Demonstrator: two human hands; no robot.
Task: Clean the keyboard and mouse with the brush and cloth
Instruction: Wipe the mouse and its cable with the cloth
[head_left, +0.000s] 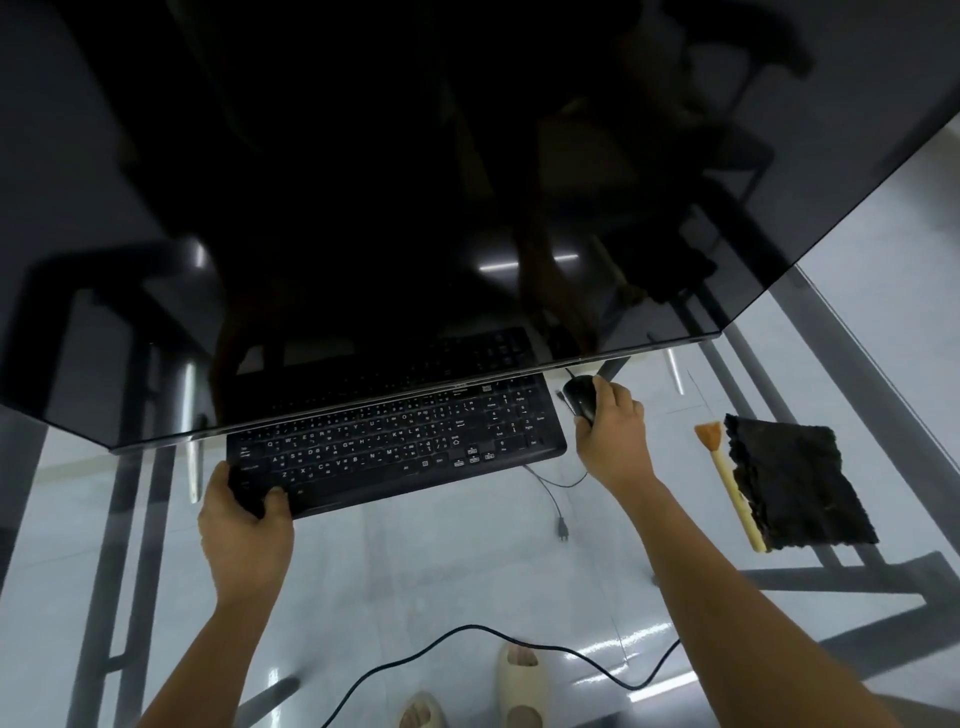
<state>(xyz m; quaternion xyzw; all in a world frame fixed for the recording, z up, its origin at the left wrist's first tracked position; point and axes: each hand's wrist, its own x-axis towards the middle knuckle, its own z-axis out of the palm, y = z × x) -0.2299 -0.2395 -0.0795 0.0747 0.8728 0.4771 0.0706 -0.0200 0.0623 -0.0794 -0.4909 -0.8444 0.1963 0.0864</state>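
A black keyboard (395, 447) lies on the glass table, its far edge under a large dark monitor. My left hand (244, 525) grips the keyboard's near left corner. To the right of the keyboard, a black mouse (579, 397) sits with my right hand (613, 431) closed around its right side. Farther right lies a brush (730, 483) with a cream handle and an orange-brown head. A dark cloth (795, 483) rests flat beside it, touching the handle.
The big black monitor (415, 182) overhangs the back of the glass table (467, 561). A thin cable with a plug (561, 527) trails from the keyboard. Through the glass I see a floor cable (467, 636), table frame bars and my sandalled feet.
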